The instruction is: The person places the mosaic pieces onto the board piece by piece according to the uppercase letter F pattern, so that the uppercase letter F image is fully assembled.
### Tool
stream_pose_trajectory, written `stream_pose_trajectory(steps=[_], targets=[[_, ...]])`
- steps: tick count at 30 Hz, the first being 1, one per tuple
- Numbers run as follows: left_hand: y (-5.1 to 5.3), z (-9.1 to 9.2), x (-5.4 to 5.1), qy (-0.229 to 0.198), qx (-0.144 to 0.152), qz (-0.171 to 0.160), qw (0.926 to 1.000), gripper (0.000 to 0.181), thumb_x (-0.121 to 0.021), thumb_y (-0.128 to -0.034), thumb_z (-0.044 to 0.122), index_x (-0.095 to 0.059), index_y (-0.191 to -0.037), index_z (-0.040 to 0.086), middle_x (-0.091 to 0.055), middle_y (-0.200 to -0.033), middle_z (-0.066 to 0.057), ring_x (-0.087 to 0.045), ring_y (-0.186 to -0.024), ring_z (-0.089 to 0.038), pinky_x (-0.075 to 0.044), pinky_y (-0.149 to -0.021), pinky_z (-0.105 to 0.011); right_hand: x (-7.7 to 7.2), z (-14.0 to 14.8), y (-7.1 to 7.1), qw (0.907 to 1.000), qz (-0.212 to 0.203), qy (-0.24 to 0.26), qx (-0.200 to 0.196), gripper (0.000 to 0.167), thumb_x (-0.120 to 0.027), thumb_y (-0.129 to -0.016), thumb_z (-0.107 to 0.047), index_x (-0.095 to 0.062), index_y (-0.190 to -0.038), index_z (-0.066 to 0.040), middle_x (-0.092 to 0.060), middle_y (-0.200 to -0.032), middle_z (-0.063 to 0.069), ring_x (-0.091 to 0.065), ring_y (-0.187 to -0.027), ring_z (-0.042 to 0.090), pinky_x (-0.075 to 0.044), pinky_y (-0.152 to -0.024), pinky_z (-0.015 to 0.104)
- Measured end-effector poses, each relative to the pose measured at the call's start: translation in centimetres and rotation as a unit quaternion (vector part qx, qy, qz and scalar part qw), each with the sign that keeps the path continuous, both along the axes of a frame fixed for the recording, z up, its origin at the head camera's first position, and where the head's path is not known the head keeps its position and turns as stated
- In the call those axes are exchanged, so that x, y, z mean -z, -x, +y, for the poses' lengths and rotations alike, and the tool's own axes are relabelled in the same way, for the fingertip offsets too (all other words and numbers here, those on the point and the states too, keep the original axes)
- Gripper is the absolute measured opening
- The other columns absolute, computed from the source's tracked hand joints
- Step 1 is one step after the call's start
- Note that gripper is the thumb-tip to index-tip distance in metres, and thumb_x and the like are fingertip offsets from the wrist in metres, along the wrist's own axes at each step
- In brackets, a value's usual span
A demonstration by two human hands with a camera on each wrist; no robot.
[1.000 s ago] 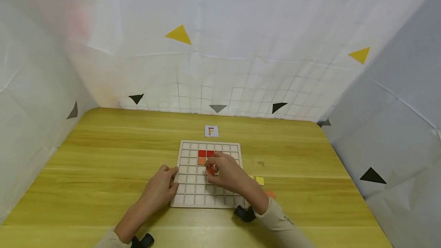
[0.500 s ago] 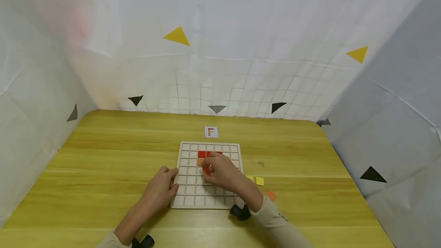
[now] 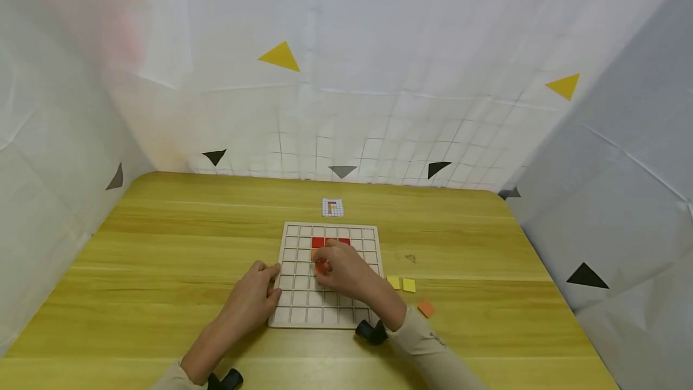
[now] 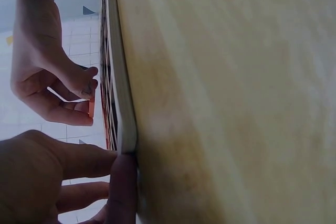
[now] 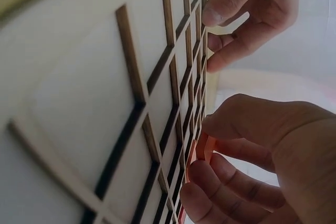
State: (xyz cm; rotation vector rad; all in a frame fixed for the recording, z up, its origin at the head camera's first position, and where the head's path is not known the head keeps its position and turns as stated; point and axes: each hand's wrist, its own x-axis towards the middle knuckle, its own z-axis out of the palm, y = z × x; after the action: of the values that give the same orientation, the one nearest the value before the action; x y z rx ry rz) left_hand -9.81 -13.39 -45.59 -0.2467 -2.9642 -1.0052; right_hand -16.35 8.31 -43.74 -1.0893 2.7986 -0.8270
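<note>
The left hand (image 3: 253, 294) touches one board's (image 3: 300, 298) edge, thumb and forefinger apart. On it lie three red tiles (image 3: 317, 242) and one laid orange tile (image 3: 314, 254); just on its near side, the closer right hand (image 3: 346, 268) pinches one square orange piece (image 3: 320, 269). Rightward are two yellow tiles (image 3: 408, 285), one loose orange tile (image 3: 426, 309).

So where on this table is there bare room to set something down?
The table is bare between its left edge and the left hand, and right of the loose orange tile. It's crowded over the board, where the right hand holds another orange tile, and by the two yellow tiles right of the board.
</note>
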Motion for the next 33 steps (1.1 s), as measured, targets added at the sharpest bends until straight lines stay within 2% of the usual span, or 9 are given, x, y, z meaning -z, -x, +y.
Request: stream_pose_trajectory(steps=[7,20,33], targets=[[0.03,0.04,-0.05,-0.003,0.002,-0.001,1.0,0.048,-0.075,-0.0847,0.002,-0.062,-0.13,-0.008,-0.047,-0.089,-0.004,-0.042,-0.067,-0.014,-0.036,-0.055,-0.027,0.18,-0.37,0.31,0.9998,0.009,-0.016,-0.009,0.008,-0.072,-0.085,-0.006,-0.073,-0.092,-0.009,-0.06,-0.084,-0.002,-0.054,-0.079,0.013,-0.044,-0.064,0.021],[0.03,-0.12,-0.04,-0.005,0.001,0.003,1.0,0.048,-0.075,-0.0839,0.001,-0.062,-0.129,-0.009,-0.046,-0.088,-0.004,-0.042,-0.067,-0.013,-0.036,-0.055,-0.027,0.66,-0.92,0.8,0.9992,0.013,-0.038,-0.009,0.007,-0.073,-0.086,-0.008,-0.074,-0.093,-0.01,-0.059,-0.083,-0.003,-0.048,-0.076,0.009,-0.042,-0.063,0.021],[0.02,0.0,-0.19,-0.009,-0.002,-0.005,0.9999,0.047,-0.074,-0.0847,0.001,-0.062,-0.129,-0.009,-0.046,-0.088,-0.005,-0.042,-0.066,-0.014,-0.036,-0.054,-0.026,0.55,-0.67,0.52,0.9995,0.011,-0.029,-0.002,0.007,-0.073,-0.087,-0.008,-0.075,-0.093,-0.011,-0.059,-0.083,-0.001,-0.049,-0.075,0.01,-0.042,-0.061,0.021]])
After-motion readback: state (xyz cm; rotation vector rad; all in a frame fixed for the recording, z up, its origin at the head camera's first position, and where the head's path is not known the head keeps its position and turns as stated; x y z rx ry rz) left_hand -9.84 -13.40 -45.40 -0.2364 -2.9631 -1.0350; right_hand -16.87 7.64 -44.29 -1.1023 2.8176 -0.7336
